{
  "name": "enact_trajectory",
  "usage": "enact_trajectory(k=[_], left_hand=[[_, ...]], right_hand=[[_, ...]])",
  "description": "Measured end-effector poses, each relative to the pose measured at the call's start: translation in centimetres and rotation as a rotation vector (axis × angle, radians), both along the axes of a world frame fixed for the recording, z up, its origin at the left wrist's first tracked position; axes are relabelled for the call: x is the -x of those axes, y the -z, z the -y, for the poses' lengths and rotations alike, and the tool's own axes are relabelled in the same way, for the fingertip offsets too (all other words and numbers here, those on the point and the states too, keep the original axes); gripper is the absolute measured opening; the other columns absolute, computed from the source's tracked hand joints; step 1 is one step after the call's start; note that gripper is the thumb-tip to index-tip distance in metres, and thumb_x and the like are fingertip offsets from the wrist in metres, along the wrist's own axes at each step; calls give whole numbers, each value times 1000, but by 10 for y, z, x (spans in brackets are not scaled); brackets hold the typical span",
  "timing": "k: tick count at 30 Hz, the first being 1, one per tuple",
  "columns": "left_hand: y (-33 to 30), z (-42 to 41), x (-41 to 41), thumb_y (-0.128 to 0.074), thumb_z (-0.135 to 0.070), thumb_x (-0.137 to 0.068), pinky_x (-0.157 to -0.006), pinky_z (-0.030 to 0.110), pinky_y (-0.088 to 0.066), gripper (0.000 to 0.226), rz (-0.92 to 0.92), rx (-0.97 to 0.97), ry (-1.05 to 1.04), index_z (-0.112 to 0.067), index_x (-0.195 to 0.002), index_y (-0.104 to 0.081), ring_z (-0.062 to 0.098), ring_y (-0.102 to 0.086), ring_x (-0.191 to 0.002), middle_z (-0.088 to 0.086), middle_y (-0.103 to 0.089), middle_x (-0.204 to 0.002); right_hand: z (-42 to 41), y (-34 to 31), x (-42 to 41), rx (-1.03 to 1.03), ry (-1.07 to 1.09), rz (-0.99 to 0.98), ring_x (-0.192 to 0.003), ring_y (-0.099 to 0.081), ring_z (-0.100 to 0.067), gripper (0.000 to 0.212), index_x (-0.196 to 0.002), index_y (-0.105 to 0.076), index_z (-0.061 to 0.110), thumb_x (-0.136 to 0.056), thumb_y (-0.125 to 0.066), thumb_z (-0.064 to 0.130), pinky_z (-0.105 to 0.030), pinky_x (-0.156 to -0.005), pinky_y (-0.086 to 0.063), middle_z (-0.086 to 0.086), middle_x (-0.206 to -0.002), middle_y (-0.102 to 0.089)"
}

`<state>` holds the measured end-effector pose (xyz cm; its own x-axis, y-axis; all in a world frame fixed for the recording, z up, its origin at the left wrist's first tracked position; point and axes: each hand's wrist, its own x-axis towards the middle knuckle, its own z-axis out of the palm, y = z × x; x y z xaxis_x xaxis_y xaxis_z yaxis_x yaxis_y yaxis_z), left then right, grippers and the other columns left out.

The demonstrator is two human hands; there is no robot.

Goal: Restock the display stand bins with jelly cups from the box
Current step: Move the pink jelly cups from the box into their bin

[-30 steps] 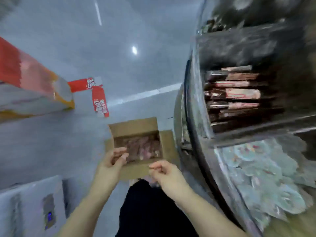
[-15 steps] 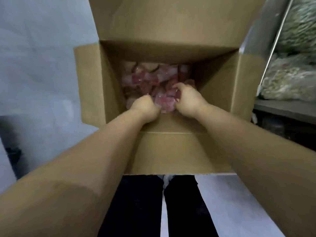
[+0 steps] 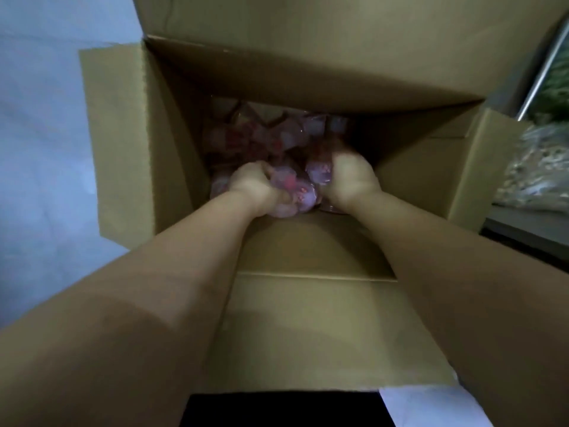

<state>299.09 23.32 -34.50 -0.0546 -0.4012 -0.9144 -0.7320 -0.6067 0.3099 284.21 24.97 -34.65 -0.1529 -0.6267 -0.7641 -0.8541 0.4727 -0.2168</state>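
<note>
Filling most of the view: an open cardboard box (image 3: 308, 318), all four flaps folded out, the far flap standing tall at the top and the near flap lying flat toward the person. It sits on a pale floor (image 3: 40, 149). At the right edge, past the right flap, is part of the stand (image 3: 532, 229): a slanted metal rod and a bin of pale wrapped goods, blurred, contents unclear. Dark trousers (image 3: 277, 409) show at the bottom edge, below the near flap.

Both bare forearms reach down over the near wall into the box. Inside, at the bottom, is a loose heap of cups (image 3: 277, 131), pink and red with clear wrap, piled mostly against the far wall and the left corner; that corner is dark and individual cups are hard to separate.

Left hand (image 3: 252, 183) is deep in the box, fingers curled round a clump of cups (image 3: 292, 192) on the near side of the heap. Right hand (image 3: 348, 177) is just beside it, fingers curled over the same clump from the right, one cup visible against its fingers. The hands almost touch, with the clump bunched between them. The count in the clump can't be read.
</note>
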Motion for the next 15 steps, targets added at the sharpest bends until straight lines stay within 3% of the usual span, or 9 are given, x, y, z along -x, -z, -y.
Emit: enact_trajectory(k=[2, 4, 7, 9, 12, 15], left_hand=[[-28, 4, -4, -73, -13, -76, -86, 37, -54, 28, -147, -8, -285, -5, -96, -57, 27, -65, -96, 14, -64, -100], [-68, 8, -8, -68, -8, -81, -66, 25, -58, 20, -265, -13, -559, -6, -94, -52, 15, -66, -78, 10, -61, -93], [-145, 13, -18, -59, -4, -87, -62, 17, -54, 28, -427, -26, -739, -11, -112, -52, 4, -67, -72, 4, -60, -104], [-204, 16, -24, -55, 0, -86, -70, 18, -54, 37, -586, -49, -744, -11, -121, -53, 3, -68, -77, -1, -67, -102], [-303, 16, -25, -60, 3, -73, -85, 22, -51, 52, -774, -69, -641, -2, -124, -52, 12, -66, -91, 5, -68, -104], [-405, 19, -16, -55, 0, -69, -89, 26, -48, 56, -852, -50, -540, 1, -125, -50, 20, -56, -105, 13, -57, -118]], right_hand=[[-6, -27, -4, 46, 380, 142, -107, -58, -30, 52, -119, -50, 14, -73, -73, 14, -40, -91, -49, -11, -117, -61], [-13, -67, -12, 129, 682, 332, -95, -61, -24, 53, -113, -51, 15, -68, -71, -3, -39, -81, -53, -7, -107, -61], [-23, -149, -23, 261, 947, 564, -77, -60, -2, 59, -115, -47, 21, -70, -65, -13, -13, -66, -50, -1, -100, -61], [-25, -212, -26, 309, 1025, 668, -77, -62, 7, 62, -121, -43, 26, -75, -64, -10, -11, -67, -50, 5, -104, -62], [-24, -314, -23, 398, 1031, 727, -91, -62, -2, 66, -122, -41, 31, -76, -66, -8, -33, -88, -53, 5, -113, -61], [-21, -423, -11, 531, 1014, 808, -85, -60, -2, 68, -115, -41, 34, -66, -69, -4, -22, -82, -49, 10, -104, -62]])
